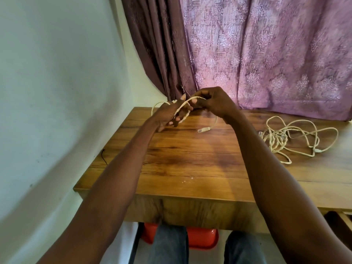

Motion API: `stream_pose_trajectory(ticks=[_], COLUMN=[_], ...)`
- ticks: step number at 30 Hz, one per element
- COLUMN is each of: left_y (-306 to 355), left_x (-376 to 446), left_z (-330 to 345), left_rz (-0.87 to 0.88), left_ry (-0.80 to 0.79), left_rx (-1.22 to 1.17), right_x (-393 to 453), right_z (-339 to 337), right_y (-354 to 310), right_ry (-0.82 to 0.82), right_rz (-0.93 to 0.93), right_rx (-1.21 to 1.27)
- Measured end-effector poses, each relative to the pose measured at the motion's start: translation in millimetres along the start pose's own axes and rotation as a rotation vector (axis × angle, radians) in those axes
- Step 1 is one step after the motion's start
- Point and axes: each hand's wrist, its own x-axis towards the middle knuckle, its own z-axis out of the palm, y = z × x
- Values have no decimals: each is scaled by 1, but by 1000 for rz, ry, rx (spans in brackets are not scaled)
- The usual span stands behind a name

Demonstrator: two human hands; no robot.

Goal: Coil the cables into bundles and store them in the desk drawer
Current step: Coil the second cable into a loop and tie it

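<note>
A cream network cable (214,124) is held above the wooden desk (190,164). My left hand (167,116) grips its coiled loops, which stick out to the left of the hand. My right hand (213,101) pinches a strand that arcs over to the left hand. The cable's free end with a clear plug (203,129) hangs down from my right hand, just above the desktop. A second cream cable (297,140) lies in a loose tangle on the desk at the right. No drawer shows in the view.
A pale wall stands close on the left and a purple patterned curtain (266,54) hangs behind the desk. A red stool (202,239) sits under the desk between my knees. A thin dark wire (103,155) sticks up at the desk's left edge.
</note>
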Motion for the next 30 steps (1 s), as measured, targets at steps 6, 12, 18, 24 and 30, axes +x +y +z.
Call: stream_pose_trajectory(ticks=[6, 12, 18, 24, 30], left_y=[0, 9, 5, 12, 23], left_x=[-10, -14, -12, -24, -31], left_z=[-5, -5, -8, -5, 9], left_rz=[-117, -194, -202, -67, -73], left_ry=[-505, -907, -933, -964, -1127], left_rx=[-221, -320, -413, -408, -636], right_x=[3, 1, -6, -3, -3], right_z=[-5, 0, 4, 10, 14], right_y=[10, 12, 1, -2, -6], right_ry=[-225, -679, -769, -711, -862], right_rz=[127, 250, 286, 234, 253], right_rx=[302, 596, 672, 746, 847])
